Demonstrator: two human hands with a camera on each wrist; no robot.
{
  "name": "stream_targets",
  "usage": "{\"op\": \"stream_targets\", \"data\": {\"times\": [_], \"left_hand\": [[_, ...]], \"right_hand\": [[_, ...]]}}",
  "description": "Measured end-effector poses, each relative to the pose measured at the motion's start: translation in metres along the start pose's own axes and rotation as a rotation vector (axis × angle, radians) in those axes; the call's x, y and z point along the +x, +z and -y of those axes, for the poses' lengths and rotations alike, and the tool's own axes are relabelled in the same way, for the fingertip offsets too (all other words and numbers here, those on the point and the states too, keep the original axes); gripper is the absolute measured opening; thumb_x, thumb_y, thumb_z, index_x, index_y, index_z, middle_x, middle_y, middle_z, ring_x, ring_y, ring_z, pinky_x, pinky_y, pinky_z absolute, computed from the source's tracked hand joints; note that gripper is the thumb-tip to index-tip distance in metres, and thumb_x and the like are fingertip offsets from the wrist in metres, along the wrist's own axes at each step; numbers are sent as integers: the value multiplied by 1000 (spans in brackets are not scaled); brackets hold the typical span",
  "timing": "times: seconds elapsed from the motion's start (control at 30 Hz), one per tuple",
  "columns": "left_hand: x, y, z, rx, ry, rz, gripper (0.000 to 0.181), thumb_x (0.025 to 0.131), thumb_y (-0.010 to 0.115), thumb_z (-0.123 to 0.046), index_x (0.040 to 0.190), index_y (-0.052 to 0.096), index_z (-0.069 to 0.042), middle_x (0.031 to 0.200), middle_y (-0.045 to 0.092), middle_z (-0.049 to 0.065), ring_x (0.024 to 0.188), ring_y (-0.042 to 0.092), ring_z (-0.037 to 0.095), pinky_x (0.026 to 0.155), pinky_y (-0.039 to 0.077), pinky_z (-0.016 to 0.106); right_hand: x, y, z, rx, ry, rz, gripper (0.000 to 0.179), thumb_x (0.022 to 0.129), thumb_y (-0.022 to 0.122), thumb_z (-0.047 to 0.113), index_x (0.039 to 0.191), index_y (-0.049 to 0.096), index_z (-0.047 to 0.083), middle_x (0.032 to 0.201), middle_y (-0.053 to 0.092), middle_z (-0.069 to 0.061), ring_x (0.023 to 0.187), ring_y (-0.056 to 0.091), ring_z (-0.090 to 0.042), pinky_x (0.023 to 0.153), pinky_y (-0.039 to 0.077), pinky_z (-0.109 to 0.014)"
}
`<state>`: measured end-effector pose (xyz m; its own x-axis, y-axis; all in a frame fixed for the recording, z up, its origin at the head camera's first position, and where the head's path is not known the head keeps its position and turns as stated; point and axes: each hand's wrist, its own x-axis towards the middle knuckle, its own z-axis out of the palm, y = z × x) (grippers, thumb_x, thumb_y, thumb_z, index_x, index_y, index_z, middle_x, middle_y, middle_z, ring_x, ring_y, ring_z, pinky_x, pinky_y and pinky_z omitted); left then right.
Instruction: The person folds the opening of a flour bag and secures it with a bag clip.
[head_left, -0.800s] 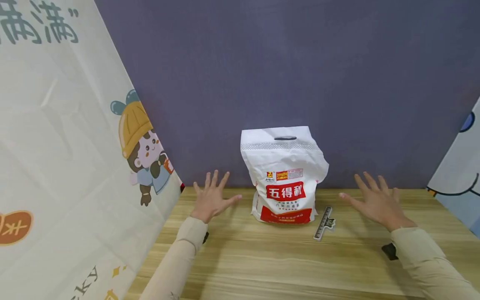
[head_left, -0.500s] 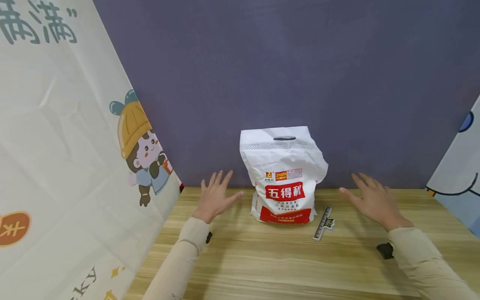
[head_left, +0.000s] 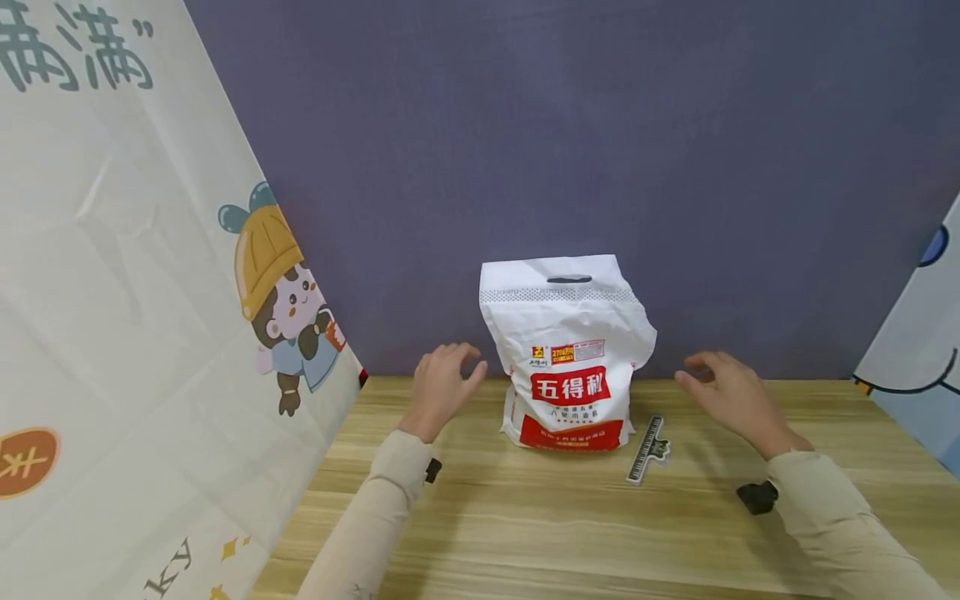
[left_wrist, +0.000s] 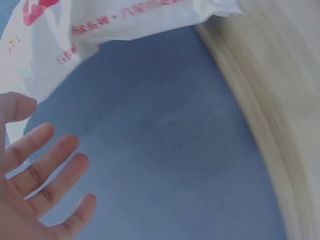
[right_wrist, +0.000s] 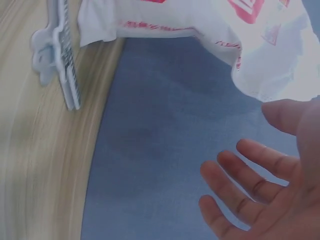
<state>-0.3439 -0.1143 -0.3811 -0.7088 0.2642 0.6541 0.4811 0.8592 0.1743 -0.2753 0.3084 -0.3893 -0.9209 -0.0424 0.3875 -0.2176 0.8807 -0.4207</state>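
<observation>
A white flour bag (head_left: 570, 333) with red labels and a handle slot at its top stands upright at the back of the wooden table. Just right of it lies a sealing clip (head_left: 647, 450) with a dark striped bar and a small figure-shaped grip. To the left of the bag hovers my left hand (head_left: 442, 385), its fingers loosely bent and holding nothing. My right hand (head_left: 738, 400) is apart from the bag on the other side, beyond the clip, fingers also relaxed. Both wrist views show bare palms beside the bag (left_wrist: 120, 20), with gaps between.
Behind the wooden table (head_left: 570, 533) rises a dark grey-blue wall panel (head_left: 570, 125). A white printed sheet (head_left: 135, 292) with a cartoon figure forms the left side. Another printed panel (head_left: 918, 333) stands at the right. Black wrist cameras (head_left: 757, 497) sit under both cuffs.
My fingers, spread wide earlier, are now drawn together and bent on both hands. Both forearms have shifted slightly inward. The bag and clip have stayed in place.
</observation>
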Motion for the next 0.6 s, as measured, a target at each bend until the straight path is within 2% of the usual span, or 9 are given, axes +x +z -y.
{"op": "stream_targets", "data": {"times": [0.2,0.43,0.6], "left_hand": [[13,-5,-17,-36,65,-90,12,88,62,-35,86,69,-24,74,65,-10,68,57,10,63,46,33],[29,-11,-37,-72,147,-124,13,89,60,-31,84,68,-23,72,66,-8,65,54,7,59,43,28],[41,-11,-50,-48,199,-142,14,89,60,-31,82,68,-22,74,69,-8,67,58,7,59,43,26]], "right_hand": [[5,2,6,39,16,-17,53,96,47,51,117,62,4,112,63,-20,98,62,-36,73,48,-52],[9,6,12,94,41,-36,51,96,48,51,115,61,6,111,63,-19,98,60,-35,76,48,-51],[11,6,16,151,77,-49,51,96,47,52,116,59,8,113,62,-17,100,59,-33,76,48,-48]]}}
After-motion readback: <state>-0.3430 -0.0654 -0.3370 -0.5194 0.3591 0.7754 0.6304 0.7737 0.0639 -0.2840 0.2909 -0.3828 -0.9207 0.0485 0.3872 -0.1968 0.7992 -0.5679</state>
